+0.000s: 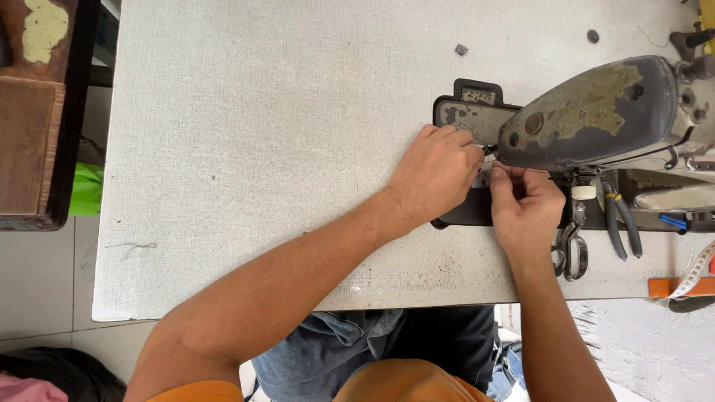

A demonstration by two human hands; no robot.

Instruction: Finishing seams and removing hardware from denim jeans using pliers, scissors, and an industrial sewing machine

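Both hands meet under the nose of an old sewing machine, whose grey paint is worn off in patches. The left hand rests knuckles-up on the tabletop, its fingers curled together and pinched at the needle area, though what they pinch is too small and too hidden to tell. The right hand comes up from below, just beside the left and nearly touching it, with its fingers bunched at the same spot; whether they grip anything cannot be told. Under the hands lies the dark plate of the machine bed, its metal face scuffed and dull. To the right of the right hand, a pair of scissors lies beside the bed, and just past them a pair of pliers with dark handles (both near the tabletop's front edge). Further right, a measuring tape curls over an orange strip. A loose thread lies well apart on the left of the tabletop. No container shows on it. The person sits in blue jeans close against the front edge.
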